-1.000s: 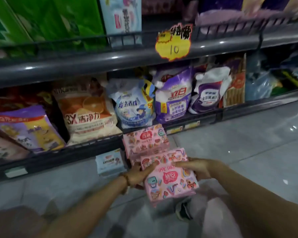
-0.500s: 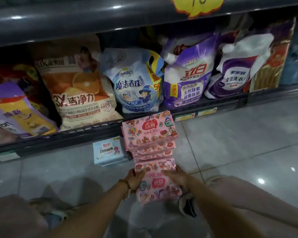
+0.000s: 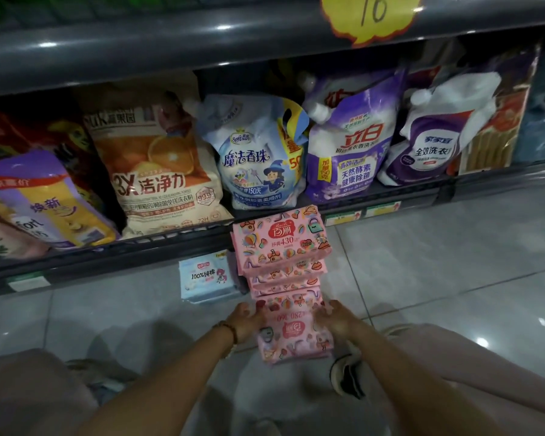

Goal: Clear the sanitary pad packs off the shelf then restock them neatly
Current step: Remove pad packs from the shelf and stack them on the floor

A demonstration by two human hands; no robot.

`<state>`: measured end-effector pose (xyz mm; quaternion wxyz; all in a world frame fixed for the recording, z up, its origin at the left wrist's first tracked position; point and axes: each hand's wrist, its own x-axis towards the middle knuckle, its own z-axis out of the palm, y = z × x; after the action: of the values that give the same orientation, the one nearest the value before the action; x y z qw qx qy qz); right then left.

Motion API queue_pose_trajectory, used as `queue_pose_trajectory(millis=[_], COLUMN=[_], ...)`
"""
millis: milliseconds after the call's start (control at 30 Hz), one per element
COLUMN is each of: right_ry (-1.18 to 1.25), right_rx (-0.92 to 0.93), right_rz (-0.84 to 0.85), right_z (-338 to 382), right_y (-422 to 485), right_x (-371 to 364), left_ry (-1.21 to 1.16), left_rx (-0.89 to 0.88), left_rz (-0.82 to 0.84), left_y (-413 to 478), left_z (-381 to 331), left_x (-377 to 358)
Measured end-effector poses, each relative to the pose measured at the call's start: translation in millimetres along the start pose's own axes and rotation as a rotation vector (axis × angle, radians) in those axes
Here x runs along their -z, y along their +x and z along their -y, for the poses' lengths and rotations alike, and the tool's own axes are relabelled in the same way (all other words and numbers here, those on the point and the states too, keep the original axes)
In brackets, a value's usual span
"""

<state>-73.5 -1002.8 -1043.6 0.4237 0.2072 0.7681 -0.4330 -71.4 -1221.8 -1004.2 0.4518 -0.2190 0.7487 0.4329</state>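
Pink pack (image 3: 291, 330) between left hand (image 3: 245, 322), right hand (image 3: 334, 319) (perhaps on floor (image 3: 428, 278))

pad packs (image 3: 280, 243) before shelf (image 3: 107, 258) (on floor (image 3: 438, 278))

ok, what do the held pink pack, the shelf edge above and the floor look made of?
The pink pack: thin printed plastic film, probably, soft sheen; it creases at the ends.
The shelf edge: likely painted metal, dark grey, semi-gloss; small sharp light glints.
The floor: seemingly glazed tile, grey, glossy; grout lines and lamp reflections.
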Motion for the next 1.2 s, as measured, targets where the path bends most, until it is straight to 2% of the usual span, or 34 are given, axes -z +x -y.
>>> queue_pose_trajectory(millis=[133, 267, 433, 567, 733, 833, 900, 1000, 1100, 1200], right_ry=[-0.287, -0.473, -0.715, -0.816, -0.797, -0.647, -0.535, -0.445, -0.495, -0.753], right_rx=[0.033, 0.219, 0.495, 0.751, 1.006, 1.098, 1.129, 1.135, 1.108, 1.02], right_rz=[-0.121, -0.291, -0.553, -0.736, -0.934, -0.889, -0.782, -0.662, -0.58, -0.562], right_z=[30, 73, 146, 210, 296, 345, 374, 412, 438, 445], right_y=[-39, -90, -164, -221, -273, -286, -285, -281, -271, -251], right_x=[34, 76, 116, 133, 143, 149, 153, 160, 165, 169], left_ry=[0.211, 0.392, 0.737, 0.9, 0.901, 0.931, 0.912, 0.904, 0.934, 0.903], left_rx=[-0.141, -0.276, -0.55, -0.762, -1.12, -1.261, -1.264, -1.172, -1.082, -1.03], left_rz=[-0.089, -0.214, -0.422, -0.624, -0.86, -0.989, -1.051, -1.029, -0.933, -0.867], left_y=[-26, -64, -132, -193, -267, -300, -309, -305, -289, -275], left_z=[-8, -37, -90, -138, -203, -242, -265, -294, -309, -317], left_x=[32, 74, 125, 157, 197, 219, 234, 251, 255, 255])
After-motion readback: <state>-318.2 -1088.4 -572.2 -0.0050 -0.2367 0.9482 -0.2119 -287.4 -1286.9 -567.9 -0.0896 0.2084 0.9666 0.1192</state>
